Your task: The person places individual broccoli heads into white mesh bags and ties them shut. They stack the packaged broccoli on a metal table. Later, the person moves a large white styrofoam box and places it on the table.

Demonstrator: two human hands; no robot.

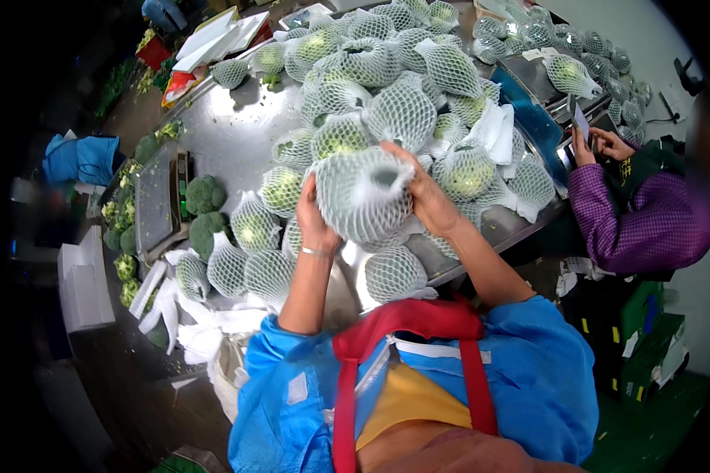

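Between my two hands is a head of broccoli in a white foam net sleeve [358, 198], its gathered open end turned toward the upper right. My left hand [316, 222] grips its left side, and my right hand [429, 192] holds the right side near the opening. The held head is slightly blurred and hides part of the pile behind it. Many netted broccoli heads [402, 112] are heaped just beyond my hands. Nearer me, a netted head [395, 273] lies at the table's front edge. Left of my left hand sit more netted heads [254, 227] and bare broccoli [205, 195].
The metal table [219, 127] bears a weighing scale [157, 198] at left. Loose white foam nets [171, 301] lie at its near left corner. At right, a person in a purple checked sleeve [645, 219] holds a phone [580, 121] beside another scale [532, 77]. Film-wrapped heads [538, 32] line the back right.
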